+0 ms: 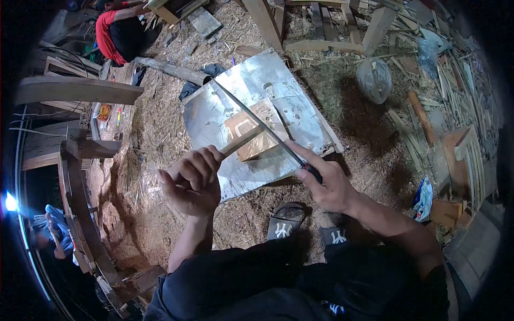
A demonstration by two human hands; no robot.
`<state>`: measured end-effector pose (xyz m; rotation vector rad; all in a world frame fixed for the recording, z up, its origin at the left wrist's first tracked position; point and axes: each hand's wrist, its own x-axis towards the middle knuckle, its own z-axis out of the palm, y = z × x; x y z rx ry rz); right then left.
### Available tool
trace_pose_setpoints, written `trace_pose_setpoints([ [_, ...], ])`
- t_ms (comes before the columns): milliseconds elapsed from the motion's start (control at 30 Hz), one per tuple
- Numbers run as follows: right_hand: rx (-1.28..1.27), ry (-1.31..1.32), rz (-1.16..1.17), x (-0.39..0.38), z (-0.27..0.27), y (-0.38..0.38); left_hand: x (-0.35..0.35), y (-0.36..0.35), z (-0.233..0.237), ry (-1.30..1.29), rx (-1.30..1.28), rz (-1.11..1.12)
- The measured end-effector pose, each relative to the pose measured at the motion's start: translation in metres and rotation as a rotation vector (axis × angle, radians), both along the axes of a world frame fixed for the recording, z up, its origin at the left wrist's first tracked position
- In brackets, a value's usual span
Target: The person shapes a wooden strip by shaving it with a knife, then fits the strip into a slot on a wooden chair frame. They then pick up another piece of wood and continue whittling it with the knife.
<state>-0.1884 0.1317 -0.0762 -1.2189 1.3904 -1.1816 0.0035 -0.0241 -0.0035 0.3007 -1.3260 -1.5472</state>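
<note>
My left hand [197, 181] has its fingers curled round one end of a flat brown strip [242, 141], which points up and right. The handle of a long, thin metal file [249, 111] is in my right hand [329, 184], closed with the index finger stretched along the tool. The file slants up and left and crosses the strip's far end in this view. Below them a light wooden block [254, 152] with a pale outline on its top sits on a scuffed metal-faced board [227, 179], which lies on the ground.
Sawdust and shavings cover the ground. A round log [174, 70] touches the board's far edge. Curved timber pieces [80, 91] stand at left, a wooden frame [324, 47] at the back. A plastic bag [373, 80] and scrap strips lie right. A person in red [110, 37] crouches far left.
</note>
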Motion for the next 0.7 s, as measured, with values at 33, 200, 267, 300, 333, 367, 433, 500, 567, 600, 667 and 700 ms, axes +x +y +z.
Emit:
trace_pose_setpoints([
  [33, -0.043, 0.052, 0.012, 0.001, -0.001, -0.001, 0.000, -0.001, -0.001, -0.055, -0.077, -0.030],
  [200, -0.302, 0.166, -0.059, 0.004, -0.010, -0.013, 0.000, 0.004, -0.001, -0.118, -0.162, -0.070],
  [267, -0.319, 0.150, -0.061, 0.002, 0.002, -0.014, -0.002, 0.007, -0.002, -0.088, -0.109, 0.000],
  [300, -0.318, 0.149, -0.059, 0.004, 0.000, -0.016, -0.003, 0.008, -0.002, -0.089, -0.108, 0.003],
  [333, -0.414, 0.179, -0.111, 0.007, -0.003, -0.018, -0.004, 0.007, -0.002, -0.071, -0.098, -0.001],
  [367, -0.511, 0.208, -0.163, 0.008, -0.004, -0.020, -0.005, 0.007, -0.002, -0.054, -0.089, -0.006],
  [433, -0.263, 0.296, -0.053, 0.007, -0.004, -0.015, -0.004, 0.009, -0.002, -0.053, -0.055, 0.031],
  [500, -0.009, 0.380, 0.047, 0.005, 0.001, -0.012, -0.005, 0.008, -0.003, -0.051, -0.018, 0.057],
  [567, 0.112, 0.187, 0.024, 0.004, 0.012, -0.011, -0.002, 0.006, -0.004, -0.004, 0.045, 0.048],
  [600, 0.116, 0.184, 0.026, 0.003, 0.010, -0.011, -0.002, 0.007, -0.004, -0.007, 0.049, 0.050],
  [667, -0.031, 0.235, -0.027, 0.000, 0.005, -0.013, -0.002, 0.007, -0.004, 0.006, 0.131, 0.164],
  [700, -0.031, 0.236, -0.025, 0.001, 0.003, -0.014, -0.002, 0.005, -0.002, 0.018, 0.092, 0.125],
])
